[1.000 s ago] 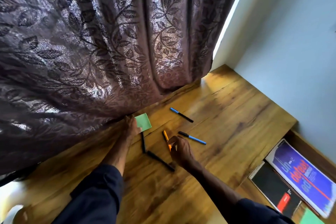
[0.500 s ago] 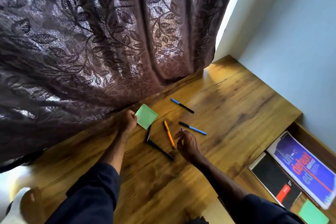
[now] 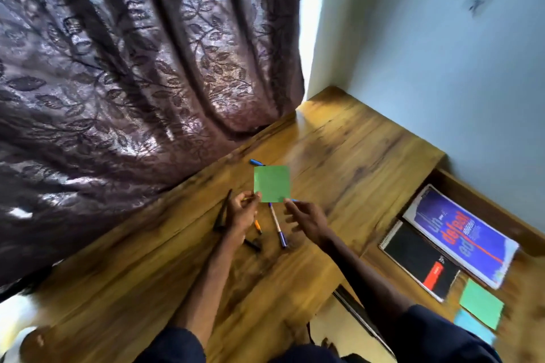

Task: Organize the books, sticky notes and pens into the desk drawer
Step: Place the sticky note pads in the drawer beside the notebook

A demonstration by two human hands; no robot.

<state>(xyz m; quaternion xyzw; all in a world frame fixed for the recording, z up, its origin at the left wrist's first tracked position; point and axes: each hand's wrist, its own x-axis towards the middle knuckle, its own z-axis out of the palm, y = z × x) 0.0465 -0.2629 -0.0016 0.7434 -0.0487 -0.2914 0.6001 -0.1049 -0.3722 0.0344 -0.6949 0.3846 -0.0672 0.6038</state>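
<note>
My left hand (image 3: 241, 215) pinches the lower left corner of a green sticky note pad (image 3: 272, 183) and holds it up over the wooden desk (image 3: 348, 162). My right hand (image 3: 306, 219) is beside it with fingers spread, its index fingertip at the pad's lower right corner. Several pens lie on the desk under the hands: a black pen (image 3: 223, 212), an orange pen (image 3: 257, 225), a white and blue pen (image 3: 277, 224), a short black one (image 3: 253, 244). A blue pen (image 3: 254, 161) sticks out behind the pad.
An open drawer (image 3: 483, 200) at the right holds a purple book (image 3: 460, 236), a black notebook (image 3: 418, 259), a green sticky pad (image 3: 480, 303) and a blue one (image 3: 472, 330). A dark patterned curtain (image 3: 132, 82) hangs along the desk's far left edge. A pale wall stands at the right.
My left hand has lifted the green pad off the desk near the curtain and brought it toward the middle. My right hand left the pens and rose to the pad's corner.
</note>
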